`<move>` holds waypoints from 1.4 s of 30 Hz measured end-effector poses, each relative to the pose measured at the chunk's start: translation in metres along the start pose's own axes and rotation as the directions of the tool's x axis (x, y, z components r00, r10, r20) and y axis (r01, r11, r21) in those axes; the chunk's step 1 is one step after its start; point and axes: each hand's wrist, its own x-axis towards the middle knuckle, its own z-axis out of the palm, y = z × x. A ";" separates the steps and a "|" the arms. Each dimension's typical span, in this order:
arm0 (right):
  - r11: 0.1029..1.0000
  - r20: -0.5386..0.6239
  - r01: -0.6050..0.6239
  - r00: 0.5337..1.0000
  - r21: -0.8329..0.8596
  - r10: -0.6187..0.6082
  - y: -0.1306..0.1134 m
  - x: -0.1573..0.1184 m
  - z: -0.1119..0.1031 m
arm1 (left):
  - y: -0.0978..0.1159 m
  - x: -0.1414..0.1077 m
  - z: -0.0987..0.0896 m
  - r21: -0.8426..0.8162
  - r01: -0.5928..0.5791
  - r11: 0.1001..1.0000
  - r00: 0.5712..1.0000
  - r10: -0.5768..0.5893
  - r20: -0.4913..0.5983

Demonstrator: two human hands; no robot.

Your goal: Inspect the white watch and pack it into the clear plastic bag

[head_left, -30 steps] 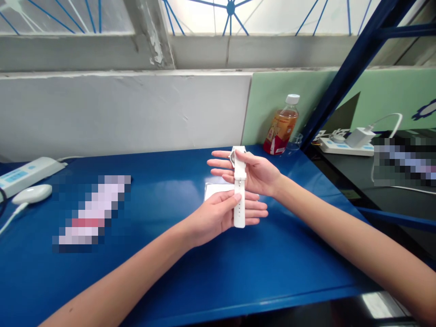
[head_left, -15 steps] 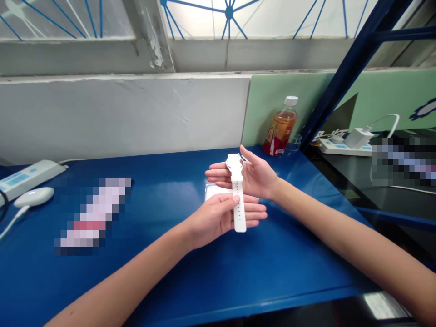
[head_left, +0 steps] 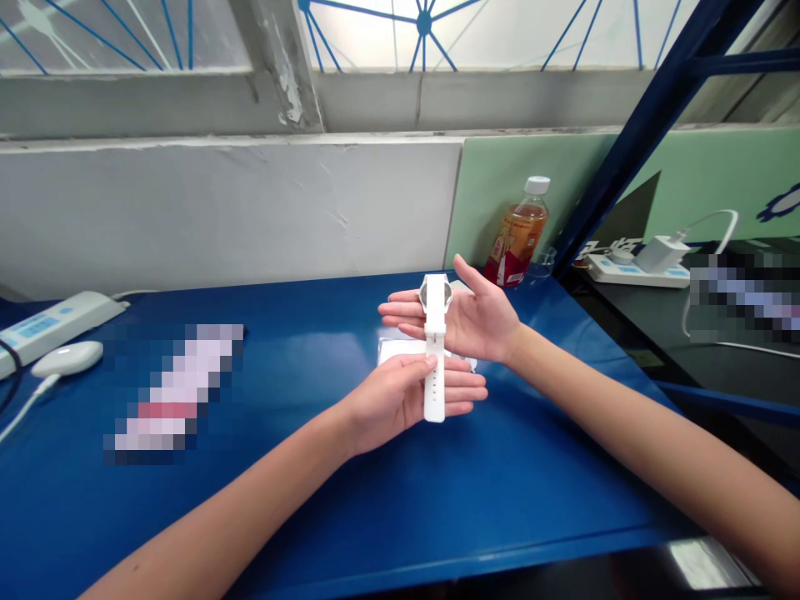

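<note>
A white wristwatch [head_left: 436, 312] hangs over my palms with its strap running down towards me. My left hand [head_left: 391, 404] pinches the holed strap end between the thumb on top and the outstretched fingers beneath. My right hand [head_left: 484, 321] lies palm up and open behind the round case, fingers stretched to the left; whether it touches the watch I cannot tell. A white flat object [head_left: 400, 348], partly hidden by my hands, rests on the blue table [head_left: 300, 500] below them.
A drink bottle [head_left: 518, 237] stands at the back right by a blue post [head_left: 625, 150]. On the left are a power strip [head_left: 56, 325], a white oval device with a cable [head_left: 67, 359] and a blurred-out object [head_left: 178, 387]. Another power strip [head_left: 637, 271] lies on the right.
The watch has turned a little, so its upper strap now lies straight over the case. My right hand has shifted slightly right; my left keeps its pinch.
</note>
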 end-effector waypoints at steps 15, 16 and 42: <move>1.000 -0.004 0.005 1.000 -0.015 -0.005 0.002 0.001 -0.003 | 0.000 -0.001 0.001 -0.002 0.013 1.000 1.000 -0.013 -0.007; 1.000 -0.011 0.006 1.000 -0.021 -0.006 0.002 0.000 -0.002 | 0.001 0.000 0.001 -0.003 0.015 1.000 1.000 -0.015 -0.014; 0.865 -0.368 0.464 0.783 -0.192 -0.502 -0.005 0.010 0.008 | 0.014 0.001 0.007 -0.296 -0.087 0.951 0.939 -0.021 -0.344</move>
